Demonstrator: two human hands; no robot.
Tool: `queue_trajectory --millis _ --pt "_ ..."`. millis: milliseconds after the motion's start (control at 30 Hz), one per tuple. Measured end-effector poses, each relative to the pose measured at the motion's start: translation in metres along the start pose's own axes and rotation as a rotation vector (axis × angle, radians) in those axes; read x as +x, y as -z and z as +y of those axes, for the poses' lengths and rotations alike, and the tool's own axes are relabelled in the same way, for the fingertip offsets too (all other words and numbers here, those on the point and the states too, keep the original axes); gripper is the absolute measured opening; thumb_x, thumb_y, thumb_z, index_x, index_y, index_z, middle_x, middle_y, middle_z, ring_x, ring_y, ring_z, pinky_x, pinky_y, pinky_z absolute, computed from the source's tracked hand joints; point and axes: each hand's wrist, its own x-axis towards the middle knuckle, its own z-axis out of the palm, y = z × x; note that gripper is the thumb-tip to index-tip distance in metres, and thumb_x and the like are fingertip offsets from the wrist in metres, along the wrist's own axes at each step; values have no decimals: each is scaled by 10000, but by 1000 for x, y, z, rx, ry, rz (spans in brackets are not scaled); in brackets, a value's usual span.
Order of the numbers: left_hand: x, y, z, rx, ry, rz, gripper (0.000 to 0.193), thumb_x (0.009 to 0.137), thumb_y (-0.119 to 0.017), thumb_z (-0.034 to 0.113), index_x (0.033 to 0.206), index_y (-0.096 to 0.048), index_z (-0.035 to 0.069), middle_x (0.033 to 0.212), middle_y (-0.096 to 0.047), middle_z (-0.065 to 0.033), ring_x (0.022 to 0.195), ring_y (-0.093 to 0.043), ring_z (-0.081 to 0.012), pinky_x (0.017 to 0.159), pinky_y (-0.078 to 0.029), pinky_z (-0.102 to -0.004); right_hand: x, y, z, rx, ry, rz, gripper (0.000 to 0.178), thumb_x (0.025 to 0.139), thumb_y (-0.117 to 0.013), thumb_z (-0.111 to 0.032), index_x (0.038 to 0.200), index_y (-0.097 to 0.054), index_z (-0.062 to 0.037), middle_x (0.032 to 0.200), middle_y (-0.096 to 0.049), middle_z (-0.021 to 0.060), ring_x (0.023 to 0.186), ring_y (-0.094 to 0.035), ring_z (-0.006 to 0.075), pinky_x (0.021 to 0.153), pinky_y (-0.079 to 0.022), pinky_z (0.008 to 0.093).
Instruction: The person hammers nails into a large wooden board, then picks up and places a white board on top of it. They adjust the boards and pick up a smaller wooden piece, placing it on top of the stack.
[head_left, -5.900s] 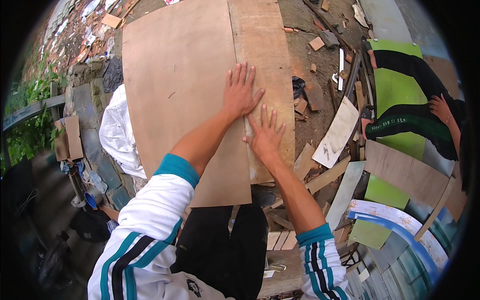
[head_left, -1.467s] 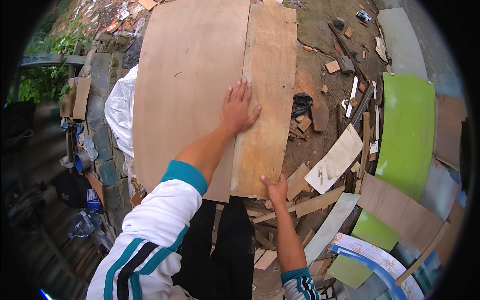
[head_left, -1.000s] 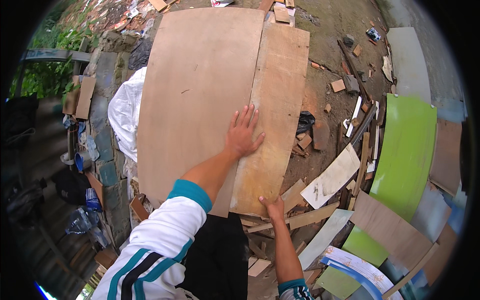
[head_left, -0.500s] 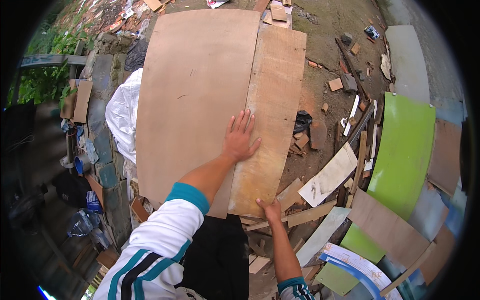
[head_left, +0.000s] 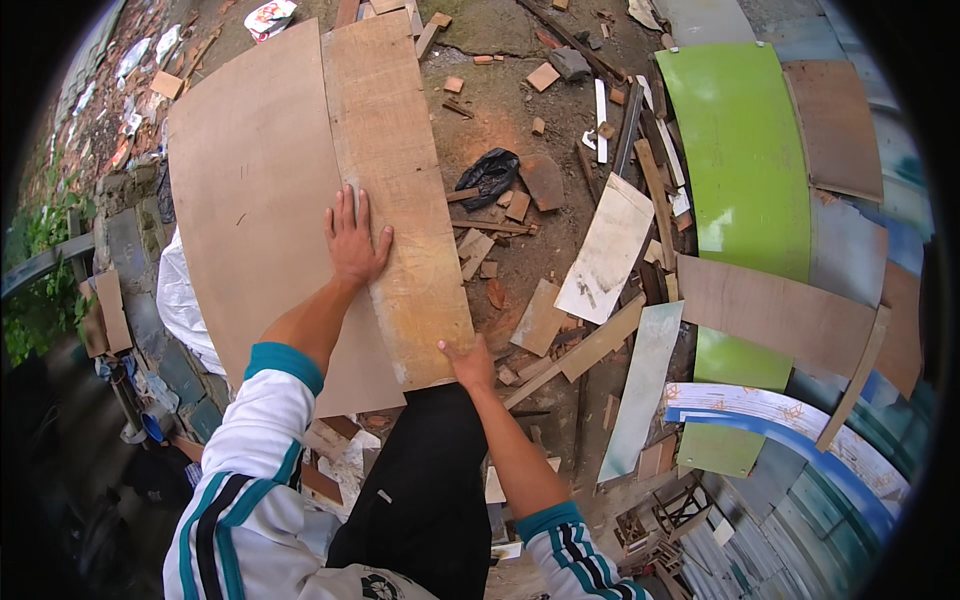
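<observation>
A wide, light-brown plywood sheet and a narrower plywood strip lie side by side before me, the strip on the right overlapping the sheet's edge. My left hand presses flat near their seam, fingers stretched out. At the strip's near right corner, my right hand grips the edge with the thumb on top; its other fingers are mostly hidden underneath. The strip's near end is stained yellowish. Just below it is my leg in black trousers.
Scrap wood, a black plastic bag and a dirty white board litter the ground to the right. Green panels lean by a corrugated metal wall farther right. A low block wall and a white sack are at left.
My view has swung to the right, so the boards appear farther left and more of the right side shows. Both hands keep their places on the boards.
</observation>
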Motion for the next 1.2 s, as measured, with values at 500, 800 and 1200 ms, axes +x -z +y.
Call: queue_trajectory --millis 500,800,1200 --pt "4 13 8 -58 58 -48 780 971 -512 454 1600 -240 82 1680 -158 -150 1559 -118 -291 1254 -69 -487 -44 144 -65 201 302 173 576 946 -693 -390 1315 -575 36 1330 -613 249 1293 -560 361 1081 -426 430" --pt "-3 21 -6 -176 135 -55 688 989 -485 437 1589 -295 159 1681 -201 -56 1545 -193 -225 1268 -120 -458 67 153 -277 -674 1015 -84 665 889 -734 -349 1423 -506 -23 1421 -501 294 1331 -464 454 1101 -391 505" --pt "-8 13 -4 -248 176 -15 622 971 -518 395 1549 -392 204 1642 -314 -32 1524 -256 -221 1264 -159 -481 188 110 -453 -438 757 208 1003 849 -802 -430 1565 -219 -40 1623 -177 260 1500 -215 437 1181 -234 625"
